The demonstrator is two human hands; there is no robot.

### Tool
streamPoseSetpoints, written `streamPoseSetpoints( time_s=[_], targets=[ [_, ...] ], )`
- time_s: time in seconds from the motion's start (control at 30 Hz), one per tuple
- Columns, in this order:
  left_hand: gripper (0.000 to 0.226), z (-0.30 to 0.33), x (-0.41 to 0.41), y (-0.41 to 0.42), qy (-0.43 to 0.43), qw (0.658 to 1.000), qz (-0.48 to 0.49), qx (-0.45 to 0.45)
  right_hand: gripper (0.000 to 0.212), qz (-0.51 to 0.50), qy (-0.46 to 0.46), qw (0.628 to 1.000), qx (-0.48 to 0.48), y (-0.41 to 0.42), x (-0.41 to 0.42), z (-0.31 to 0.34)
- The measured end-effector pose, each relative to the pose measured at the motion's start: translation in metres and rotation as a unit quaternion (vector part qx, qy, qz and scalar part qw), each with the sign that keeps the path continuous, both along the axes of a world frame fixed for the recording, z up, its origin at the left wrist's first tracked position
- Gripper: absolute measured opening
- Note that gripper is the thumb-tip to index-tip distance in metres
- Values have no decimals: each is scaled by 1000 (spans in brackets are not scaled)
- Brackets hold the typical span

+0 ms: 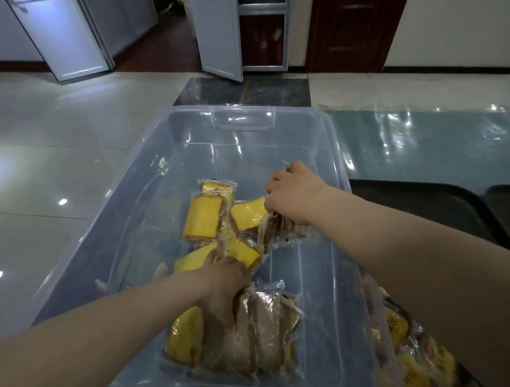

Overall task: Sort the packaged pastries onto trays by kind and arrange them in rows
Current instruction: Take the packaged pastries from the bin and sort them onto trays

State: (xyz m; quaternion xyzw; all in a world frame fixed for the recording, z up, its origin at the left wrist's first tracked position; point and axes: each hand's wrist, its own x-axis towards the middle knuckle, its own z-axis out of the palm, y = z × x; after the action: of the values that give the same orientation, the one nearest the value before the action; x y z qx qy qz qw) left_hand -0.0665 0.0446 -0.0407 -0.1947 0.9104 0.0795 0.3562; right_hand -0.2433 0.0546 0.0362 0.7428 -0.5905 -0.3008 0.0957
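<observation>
Both my hands are inside the clear plastic bin [332,143]. My left hand [225,288], fingers clenched, grips a bundle of brown packaged pastries [265,325] near the bin's near edge. My right hand [294,196], fingers closed, clutches wrappers of the yellow cake packs [202,218] mid-bin. Dark trays [434,208] lie beside the bin's right edge, more packs [413,361] at its near right corner.

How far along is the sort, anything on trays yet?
Early. Done: some yellow-labelled packs lie outside the bin at lower right; whether they sit on a tray is unclear. The dark trays to the right look bare where visible. In hand: both hands, left and right, are gripping packs inside the clear bin. Left: the yellow cake slices and brown packs still in it.
</observation>
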Motion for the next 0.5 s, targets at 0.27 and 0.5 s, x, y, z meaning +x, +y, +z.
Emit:
streamPoseSetpoints(
  time_s=[0.27,0.5],
  targets=[
    [74,-7,-7,8,-2,997,11,81,36,0,16,1000,1,0,2,-3],
    [66,1,-6,0,14,999,-52,0,35,3,5,1000,-8,0,1,-5]
  ],
)
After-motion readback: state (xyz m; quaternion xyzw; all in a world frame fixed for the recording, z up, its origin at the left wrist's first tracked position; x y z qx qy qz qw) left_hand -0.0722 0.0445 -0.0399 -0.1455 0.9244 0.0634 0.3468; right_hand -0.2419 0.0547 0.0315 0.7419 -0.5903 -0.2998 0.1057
